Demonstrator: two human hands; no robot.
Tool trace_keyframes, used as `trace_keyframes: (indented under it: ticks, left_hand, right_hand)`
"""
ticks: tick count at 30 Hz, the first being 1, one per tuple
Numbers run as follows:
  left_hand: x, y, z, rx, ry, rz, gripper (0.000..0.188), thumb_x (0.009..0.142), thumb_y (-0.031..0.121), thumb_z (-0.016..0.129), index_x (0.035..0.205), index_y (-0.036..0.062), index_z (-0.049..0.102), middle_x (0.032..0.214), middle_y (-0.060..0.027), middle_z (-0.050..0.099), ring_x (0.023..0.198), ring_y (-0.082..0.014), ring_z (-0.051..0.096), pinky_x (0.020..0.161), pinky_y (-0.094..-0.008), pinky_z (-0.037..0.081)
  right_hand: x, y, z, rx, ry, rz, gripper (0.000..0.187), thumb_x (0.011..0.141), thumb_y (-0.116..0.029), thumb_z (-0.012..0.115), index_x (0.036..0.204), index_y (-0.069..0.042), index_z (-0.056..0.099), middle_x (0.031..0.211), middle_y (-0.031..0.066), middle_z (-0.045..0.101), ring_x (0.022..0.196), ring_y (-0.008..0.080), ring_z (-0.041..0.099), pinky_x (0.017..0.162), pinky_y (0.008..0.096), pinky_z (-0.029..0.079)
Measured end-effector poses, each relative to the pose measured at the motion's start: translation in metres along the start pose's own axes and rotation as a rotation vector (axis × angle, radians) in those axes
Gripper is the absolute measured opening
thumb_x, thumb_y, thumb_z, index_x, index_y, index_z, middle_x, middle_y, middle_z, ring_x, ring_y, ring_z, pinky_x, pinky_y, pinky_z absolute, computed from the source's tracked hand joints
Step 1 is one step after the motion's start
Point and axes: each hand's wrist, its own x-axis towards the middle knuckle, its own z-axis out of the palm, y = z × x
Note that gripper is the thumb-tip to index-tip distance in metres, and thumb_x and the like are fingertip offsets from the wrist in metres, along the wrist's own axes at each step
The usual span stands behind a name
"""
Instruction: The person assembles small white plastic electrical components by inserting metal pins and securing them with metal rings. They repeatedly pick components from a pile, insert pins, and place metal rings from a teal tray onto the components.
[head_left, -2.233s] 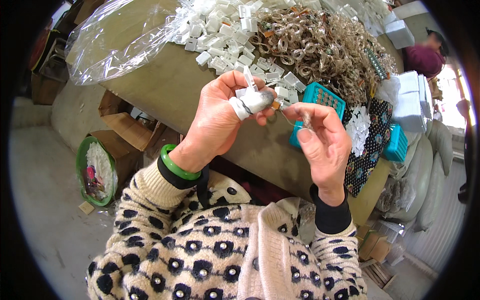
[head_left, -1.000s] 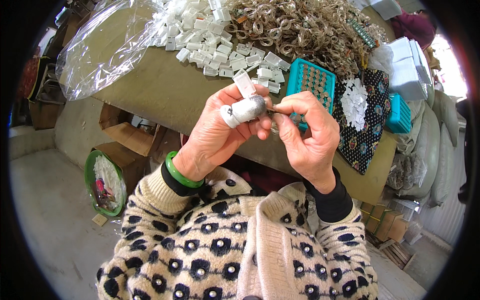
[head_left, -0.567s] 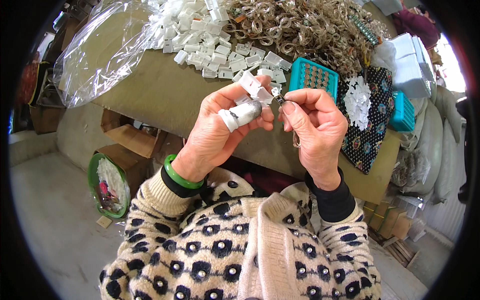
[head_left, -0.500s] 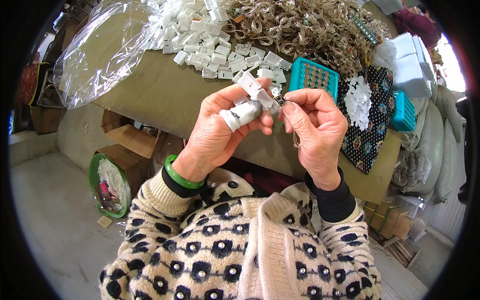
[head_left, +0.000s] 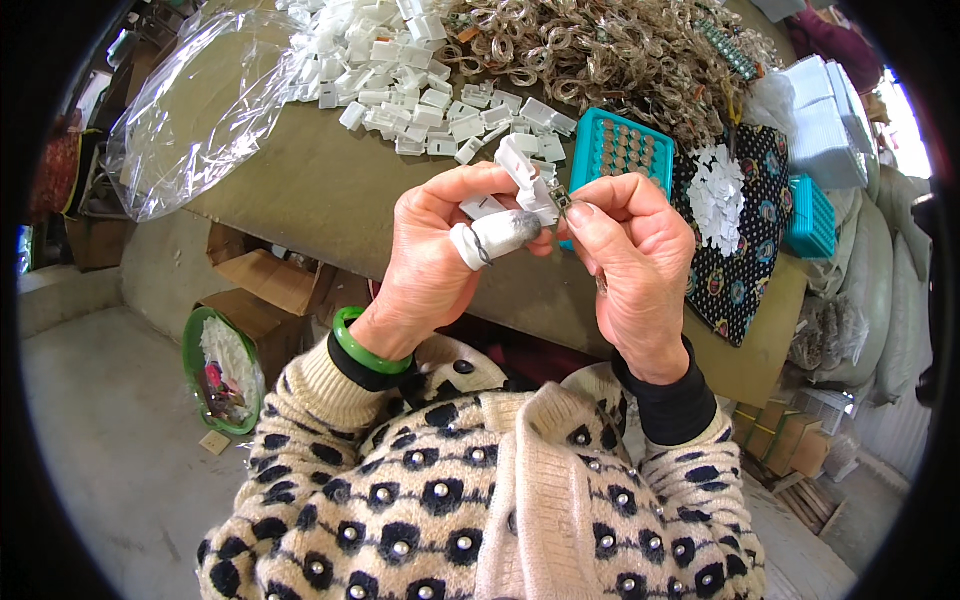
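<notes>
My left hand (head_left: 415,250) pinches a small white plastic case (head_left: 517,163) with its lid swung up. A second white case piece (head_left: 483,206) is tucked in the same hand. One finger wears a white, grey-smudged wrap (head_left: 492,238) with a dark tie around it. Thumb and forefinger of my right hand (head_left: 645,255) are closed on a small circuit board (head_left: 561,199), held at the right edge of the case. A bit of clear wire hangs below these fingers. Whether board and case touch, I cannot tell.
White case pieces (head_left: 420,110) pile up at the table's far side, beside coiled clear wire bundles (head_left: 600,50). A teal tray (head_left: 587,150) holds round coin-like discs. White flat pieces (head_left: 716,200) lie on a dark patterned cloth (head_left: 735,290). Clear plastic film (head_left: 190,120) spreads at left.
My left hand has turned slightly, tilting the case more upright. The circuit board in my right hand has come up to the case's edge and shows more plainly.
</notes>
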Motion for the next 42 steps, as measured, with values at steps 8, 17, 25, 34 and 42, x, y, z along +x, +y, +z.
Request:
trace_keyframes:
  ticks: [8, 17, 25, 34, 42]
  left_hand:
    - [0.002, -0.004, -0.002, 0.020, -0.051, 0.078, 0.028, 0.085, -0.003, 0.073, 0.111, 0.0049, 0.069, 0.102, -0.0151, 0.068, 0.086, -0.0268, 0.071, 0.075, -0.0367, 0.060]
    - [-0.001, -0.002, 0.001, 0.048, -0.017, 0.081, 0.024, 0.083, -0.005, 0.074, 0.105, 0.0010, 0.067, 0.103, -0.0126, 0.066, 0.084, -0.0259, 0.071, 0.075, -0.0352, 0.061]
    - [-0.001, -0.005, 0.005, 0.155, 0.028, 0.177, 0.024, 0.081, -0.007, 0.075, 0.102, 0.0012, 0.067, 0.101, -0.0096, 0.065, 0.082, -0.0212, 0.070, 0.074, -0.0309, 0.059]
    - [-0.008, 0.004, 0.014, 0.170, 0.182, 0.052, 0.018, 0.082, -0.003, 0.077, 0.097, 0.0024, 0.067, 0.092, -0.0043, 0.069, 0.079, -0.0099, 0.066, 0.073, -0.0253, 0.056]
    - [-0.009, -0.003, 0.023, 0.553, 0.291, 0.182, 0.012, 0.085, -0.001, 0.073, 0.095, -0.0006, 0.065, 0.082, -0.0042, 0.069, 0.072, -0.0100, 0.066, 0.064, -0.0244, 0.056]
  right_hand:
    - [-0.004, -0.005, -0.002, -0.051, 0.039, 0.019, 0.006, 0.093, -0.004, 0.066, 0.095, -0.001, 0.062, 0.084, -0.0010, 0.064, 0.071, 0.0004, 0.054, 0.062, 0.0165, 0.041]
    - [-0.006, -0.010, 0.002, -0.041, 0.002, -0.020, 0.006, 0.094, -0.003, 0.066, 0.095, 0.002, 0.063, 0.086, 0.0039, 0.069, 0.075, 0.0056, 0.063, 0.067, 0.0190, 0.050]
    - [-0.008, -0.002, 0.008, -0.291, 0.033, -0.122, 0.004, 0.092, 0.000, 0.065, 0.096, 0.002, 0.065, 0.088, 0.0058, 0.068, 0.076, 0.0098, 0.066, 0.068, 0.0226, 0.052]
    - [-0.009, 0.026, 0.014, -0.962, 0.099, -0.795, 0.023, 0.081, 0.015, 0.063, 0.100, 0.002, 0.064, 0.093, 0.0141, 0.062, 0.075, 0.0182, 0.062, 0.064, 0.0267, 0.050]
    - [-0.004, 0.027, 0.008, -1.074, 0.126, -0.920, 0.027, 0.077, 0.016, 0.064, 0.099, 0.001, 0.062, 0.092, 0.0150, 0.060, 0.075, 0.0230, 0.058, 0.063, 0.0293, 0.049]
